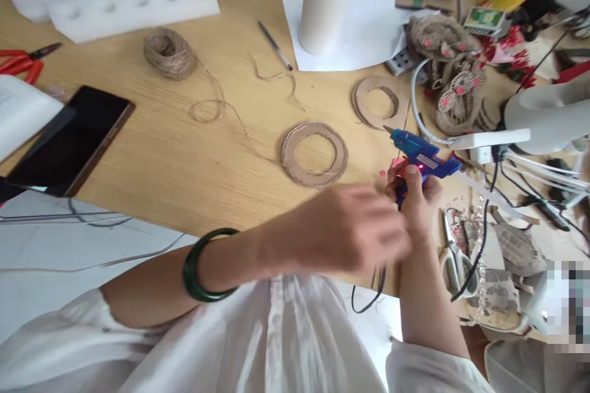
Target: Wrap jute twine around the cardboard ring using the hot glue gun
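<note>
A wooden table (175, 153) spreads ahead; at its right, a blue glue gun (421, 152) is gripped in the right hand (417, 190), thumb against its body; it is probably light and rigid, best held by the handle, away from the likely hot nozzle (388, 129); left of it, a twine-edged cardboard ring (341, 156) lies flat, likely light, bendable, easiest taken by its outer rim; farther left sits a soft-looking twine ball (168, 52); the left hand (369, 227) reaches across, blurred, fingers curled near the right wrist; whether it holds anything, I cannot tell.
</note>
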Demonstrator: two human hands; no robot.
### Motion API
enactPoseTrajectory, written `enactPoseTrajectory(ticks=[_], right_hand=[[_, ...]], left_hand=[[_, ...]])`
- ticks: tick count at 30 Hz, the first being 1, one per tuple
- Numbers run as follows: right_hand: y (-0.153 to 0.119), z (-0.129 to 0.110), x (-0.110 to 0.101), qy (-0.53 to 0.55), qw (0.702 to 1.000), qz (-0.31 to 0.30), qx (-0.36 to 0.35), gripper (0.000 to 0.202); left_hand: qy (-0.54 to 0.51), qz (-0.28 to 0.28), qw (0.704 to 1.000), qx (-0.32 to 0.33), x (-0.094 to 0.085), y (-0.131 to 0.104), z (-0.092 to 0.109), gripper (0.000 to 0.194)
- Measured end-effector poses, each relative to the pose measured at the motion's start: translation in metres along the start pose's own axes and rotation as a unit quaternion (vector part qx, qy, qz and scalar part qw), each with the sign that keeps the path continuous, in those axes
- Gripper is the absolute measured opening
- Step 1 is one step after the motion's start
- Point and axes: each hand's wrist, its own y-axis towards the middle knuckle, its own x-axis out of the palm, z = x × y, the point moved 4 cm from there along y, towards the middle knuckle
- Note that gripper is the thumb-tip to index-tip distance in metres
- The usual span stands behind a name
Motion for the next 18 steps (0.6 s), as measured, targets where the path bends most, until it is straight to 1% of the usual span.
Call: enactPoseTrajectory(ticks=[1,2,4,6,7,9,11,13,16,18], right_hand=[[0.000,-0.002,-0.002,0.000,1.000,-0.004,-0.004,0.032],[0.001,-0.005,-0.005,0.003,1.000,-0.007,-0.008,0.031],[0.000,-0.011,-0.010,0.013,1.000,-0.017,-0.012,0.028],[-0.002,-0.016,-0.014,0.020,0.999,-0.035,0.001,0.027],[-0.004,-0.019,-0.014,0.017,0.999,-0.047,0.015,0.028],[-0.010,-0.023,-0.013,-0.013,0.996,-0.078,0.047,0.031],[-0.018,-0.025,-0.009,-0.066,0.988,-0.113,0.082,0.035],[-0.027,-0.027,-0.004,-0.113,0.978,-0.141,0.104,0.038],[-0.041,-0.031,0.001,-0.137,0.970,-0.155,0.127,0.040],[-0.051,-0.032,0.003,-0.134,0.970,-0.144,0.144,0.041]], left_hand=[[0.036,0.011,0.999,-0.013,0.000,-0.006,-0.016,0.017],[0.061,0.021,0.996,-0.056,-0.001,-0.014,-0.034,0.016],[0.083,0.016,0.985,-0.148,-0.001,-0.037,-0.067,0.039],[0.090,-0.008,0.979,-0.183,0.000,-0.058,-0.087,0.053],[0.089,-0.022,0.979,-0.182,0.002,-0.066,-0.092,0.054],[0.088,-0.037,0.982,-0.165,0.006,-0.073,-0.094,0.045],[0.093,-0.034,0.984,-0.148,0.011,-0.073,-0.093,0.028],[0.099,-0.025,0.984,-0.146,0.015,-0.069,-0.090,0.016],[0.098,-0.026,0.980,-0.174,0.022,-0.065,-0.087,0.012],[0.090,-0.034,0.975,-0.200,0.026,-0.064,-0.084,0.012]])
